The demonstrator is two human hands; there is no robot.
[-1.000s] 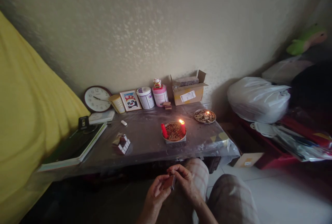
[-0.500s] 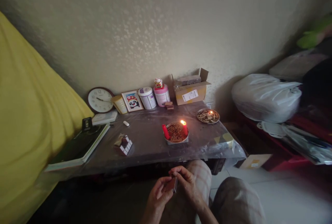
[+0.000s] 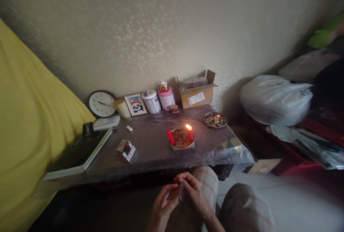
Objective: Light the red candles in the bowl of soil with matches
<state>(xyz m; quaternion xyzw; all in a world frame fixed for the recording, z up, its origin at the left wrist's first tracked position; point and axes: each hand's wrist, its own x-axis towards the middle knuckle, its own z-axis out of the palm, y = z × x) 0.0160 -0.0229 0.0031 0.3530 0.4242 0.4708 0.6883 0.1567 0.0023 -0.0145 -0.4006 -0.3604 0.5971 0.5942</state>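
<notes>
Low in front of my knees, my left hand [image 3: 162,203] grips a small brown matchbox [image 3: 176,192] by its sides. My right hand [image 3: 194,189] is closed at the box's far end, thumb and fingertips pinched together; whatever they hold is too small to make out. Beyond the hands, a round tin [image 3: 182,146] of brown grains stands on the table with two red candles in it. The right candle [image 3: 190,136] burns, while the left candle [image 3: 170,137] shows no flame. A round metal dish [image 3: 212,126] of used matches has a small flame among them.
A plastic-covered table [image 3: 153,149] carries a puzzle cube [image 3: 130,152], a dark book [image 3: 77,153], a clock [image 3: 101,104], a picture frame [image 3: 136,105], lidded tubs [image 3: 151,102] and a cardboard box [image 3: 197,97]. White bags [image 3: 274,99] lie right; a yellow cloth [image 3: 34,117] hangs left.
The flame in the dish of matches has become smaller. My view has shifted slightly; both hands keep nearly the same pose around the matchbox.
</notes>
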